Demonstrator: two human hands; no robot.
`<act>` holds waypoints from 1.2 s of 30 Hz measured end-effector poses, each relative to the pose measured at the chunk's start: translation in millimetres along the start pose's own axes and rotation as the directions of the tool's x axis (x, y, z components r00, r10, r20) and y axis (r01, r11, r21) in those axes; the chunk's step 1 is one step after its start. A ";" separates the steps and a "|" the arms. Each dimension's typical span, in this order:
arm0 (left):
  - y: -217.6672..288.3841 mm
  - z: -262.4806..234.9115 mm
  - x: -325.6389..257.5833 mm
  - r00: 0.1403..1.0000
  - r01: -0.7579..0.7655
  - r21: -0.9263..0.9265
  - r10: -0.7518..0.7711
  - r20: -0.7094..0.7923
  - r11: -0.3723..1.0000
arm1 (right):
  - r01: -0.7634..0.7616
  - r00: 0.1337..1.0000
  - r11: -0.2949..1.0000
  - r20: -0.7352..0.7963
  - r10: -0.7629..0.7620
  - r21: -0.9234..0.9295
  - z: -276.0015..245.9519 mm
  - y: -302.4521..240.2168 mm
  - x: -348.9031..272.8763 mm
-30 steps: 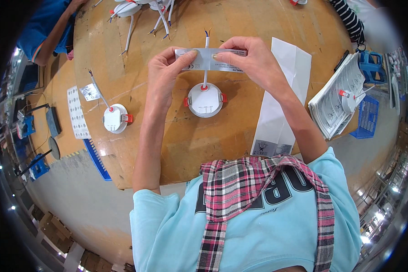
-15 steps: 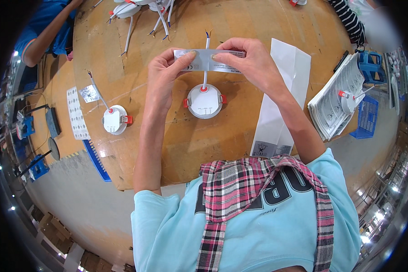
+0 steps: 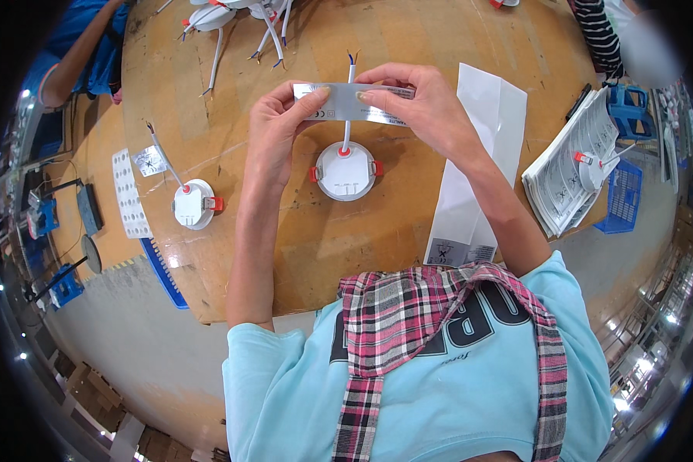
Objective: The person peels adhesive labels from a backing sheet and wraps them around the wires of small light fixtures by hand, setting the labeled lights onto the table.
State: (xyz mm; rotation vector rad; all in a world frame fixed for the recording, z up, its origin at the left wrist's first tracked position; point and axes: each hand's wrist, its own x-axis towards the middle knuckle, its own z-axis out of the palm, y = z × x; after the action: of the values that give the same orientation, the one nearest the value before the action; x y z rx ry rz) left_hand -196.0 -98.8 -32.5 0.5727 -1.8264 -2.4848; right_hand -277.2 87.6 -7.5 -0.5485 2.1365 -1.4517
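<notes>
Between my hands a silver printed label [image 3: 343, 103] is stretched flat across the white cable of a round white downlight [image 3: 345, 174]. My left hand [image 3: 276, 127] pinches the label's left part, thumb on top. With thumb and fingers my right hand [image 3: 423, 104] grips its right part. Bare wire ends stick out of the cable above the label. The downlight lies on the table, red-tipped clips at both sides. Left of my left forearm lies another downlight [image 3: 194, 204], with a silver label [image 3: 150, 160] around its cable.
A white label backing sheet [image 3: 481, 154] lies by my right forearm. Beyond it sits a stack of printed sheets [image 3: 566, 173] with a downlight on top. Several downlights [image 3: 212, 17] cluster at the far edge. A dotted white strip [image 3: 131, 194] lies left. Two other people stand across the table.
Both hands keep their hold on the label, with only a very slight shift. The downlights stay where they were.
</notes>
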 end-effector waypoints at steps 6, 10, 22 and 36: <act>0.8 -0.8 -0.7 0.999 0.025 -0.073 -0.022 0.045 0.997 | -0.032 0.999 0.999 0.020 0.032 -0.011 -1.3 -1.9 0.3; -1.5 -2.7 0.9 0.996 0.044 -0.121 -0.035 0.076 0.992 | 0.022 1.000 0.998 -0.007 -0.022 0.063 -0.8 1.8 -0.4; -3.0 5.8 0.6 0.988 0.098 -0.143 -0.079 0.136 0.985 | 0.248 0.968 0.950 0.021 -0.249 -0.190 -4.8 2.5 8.2; -9.7 32.7 -59.7 0.916 -0.268 0.666 0.399 -0.049 0.696 | -0.038 0.996 0.999 -0.087 0.037 -0.012 -1.1 5.3 2.5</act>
State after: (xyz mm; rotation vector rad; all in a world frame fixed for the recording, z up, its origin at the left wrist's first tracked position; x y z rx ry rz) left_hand -147.8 -52.6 -16.0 0.3969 -2.4262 -1.4664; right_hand -280.2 88.9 -12.5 -0.4555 2.2126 -1.4667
